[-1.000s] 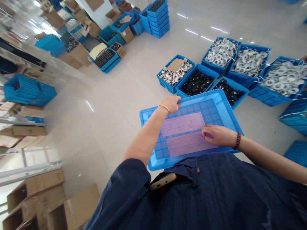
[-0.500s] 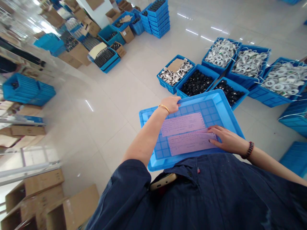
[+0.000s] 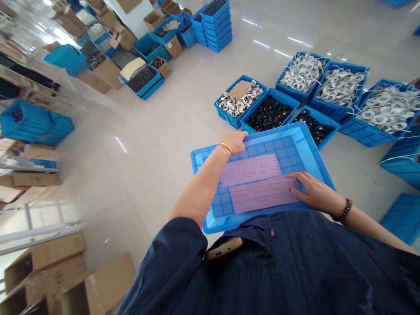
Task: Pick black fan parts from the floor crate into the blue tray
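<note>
A shallow blue plastic tray is held in front of my body, tilted, its near edge against my dark jacket. My left hand grips the tray's far rim, fingers curled over the edge. Two pink printed paper slips lie in the tray: an upper slip and a lower slip, both with punched edges. My right hand rests at the right end of the lower slip, fingers spread apart, the fingertips touching the paper.
Beyond the tray stand blue crates of black parts, white parts and coiled white cables. Cardboard boxes sit at the lower left. Stacked crates stand farther back on the tiled floor.
My right hand has slid slightly to the right along the lower slip, uncovering more of its right end. My left hand keeps its grip on the tray rim.
</note>
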A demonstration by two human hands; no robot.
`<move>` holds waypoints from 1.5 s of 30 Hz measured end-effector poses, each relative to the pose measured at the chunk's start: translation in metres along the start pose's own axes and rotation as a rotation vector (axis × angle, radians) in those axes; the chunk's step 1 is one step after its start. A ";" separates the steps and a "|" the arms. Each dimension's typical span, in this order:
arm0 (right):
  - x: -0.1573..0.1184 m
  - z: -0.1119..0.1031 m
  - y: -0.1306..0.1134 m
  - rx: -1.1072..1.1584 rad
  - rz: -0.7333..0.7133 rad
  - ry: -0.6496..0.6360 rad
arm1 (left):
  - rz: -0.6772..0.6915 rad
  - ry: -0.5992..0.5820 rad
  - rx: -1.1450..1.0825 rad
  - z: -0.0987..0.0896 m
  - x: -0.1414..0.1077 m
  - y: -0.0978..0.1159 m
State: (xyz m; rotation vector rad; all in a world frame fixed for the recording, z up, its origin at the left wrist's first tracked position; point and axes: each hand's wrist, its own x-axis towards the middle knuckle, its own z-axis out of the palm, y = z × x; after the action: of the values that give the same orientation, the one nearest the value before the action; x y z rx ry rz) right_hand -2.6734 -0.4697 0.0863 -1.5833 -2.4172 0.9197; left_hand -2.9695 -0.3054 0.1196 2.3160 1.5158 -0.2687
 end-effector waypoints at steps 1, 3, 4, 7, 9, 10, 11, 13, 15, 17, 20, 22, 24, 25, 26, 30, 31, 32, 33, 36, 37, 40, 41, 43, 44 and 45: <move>-0.001 0.000 0.001 -0.001 0.008 0.009 | 0.000 0.000 0.000 0.000 0.000 0.000; -0.004 0.000 0.002 -0.008 0.015 0.017 | -0.001 0.001 0.000 0.000 -0.001 0.000; -0.005 0.000 0.003 -0.013 0.014 0.022 | -0.002 0.003 0.000 0.000 -0.001 -0.001; -0.010 -0.001 0.003 -0.030 -0.014 0.054 | -0.001 0.012 -0.002 0.001 -0.002 -0.001; -0.014 -0.003 0.001 -0.044 -0.037 0.114 | 0.001 0.019 -0.005 0.002 -0.002 -0.002; -0.017 -0.006 -0.001 -0.052 -0.042 0.161 | 0.003 0.022 -0.007 0.002 -0.002 -0.002; -0.019 -0.009 -0.002 -0.061 -0.039 0.219 | 0.004 0.025 -0.008 0.003 -0.001 -0.003; -0.024 -0.016 -0.004 -0.073 -0.007 0.356 | 0.005 0.028 -0.011 0.004 -0.001 -0.004; -0.028 -0.023 -0.002 -0.066 0.049 0.481 | 0.006 0.029 -0.014 0.005 -0.001 -0.006; -0.031 -0.027 0.006 -0.010 0.133 0.563 | 0.005 0.030 -0.017 0.005 -0.002 -0.007; -0.033 -0.022 0.025 0.214 0.345 0.576 | 0.002 0.033 -0.021 0.005 -0.005 -0.008; -0.034 -0.015 0.038 0.393 0.488 0.534 | -0.001 0.032 -0.022 0.004 -0.008 -0.010; -0.034 -0.007 0.047 0.532 0.562 0.484 | -0.006 0.028 -0.020 0.004 -0.010 -0.012; -0.034 -0.003 0.049 0.586 0.579 0.453 | -0.008 0.027 -0.017 0.004 -0.011 -0.014; -0.033 0.000 0.050 0.634 0.592 0.417 | -0.010 0.026 -0.013 0.004 -0.011 -0.016; -0.031 0.009 0.043 0.773 0.649 0.258 | -0.018 0.025 0.008 0.002 -0.015 -0.022; -0.031 0.010 0.041 0.786 0.660 0.228 | -0.019 0.025 0.012 0.002 -0.016 -0.024; -0.030 0.012 0.039 0.790 0.665 0.201 | -0.019 0.024 0.016 0.001 -0.017 -0.025; -0.029 0.013 0.037 0.789 0.664 0.177 | -0.019 0.025 0.019 0.001 -0.018 -0.027; -0.027 0.017 0.029 0.779 0.640 0.138 | -0.018 0.029 0.028 0.000 -0.021 -0.032; -0.026 0.018 0.027 0.779 0.636 0.141 | -0.017 0.031 0.030 0.000 -0.021 -0.033; -0.024 0.021 0.018 0.791 0.662 0.164 | -0.009 0.037 0.029 0.000 -0.021 -0.039; -0.023 0.022 0.015 0.802 0.669 0.171 | -0.004 0.040 0.026 0.000 -0.021 -0.040; -0.023 0.023 0.011 0.820 0.663 0.177 | 0.005 0.044 0.018 0.001 -0.021 -0.043; -0.023 0.023 0.010 0.822 0.654 0.179 | 0.009 0.046 0.013 0.000 -0.020 -0.043; -0.023 0.023 0.009 0.823 0.646 0.179 | 0.012 0.047 0.009 0.000 -0.020 -0.044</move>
State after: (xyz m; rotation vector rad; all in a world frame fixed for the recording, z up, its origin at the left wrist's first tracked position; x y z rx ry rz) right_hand -2.6654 -0.4972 0.0679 -1.9272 -1.1093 1.5049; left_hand -3.0178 -0.3064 0.1177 2.3529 1.5253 -0.2198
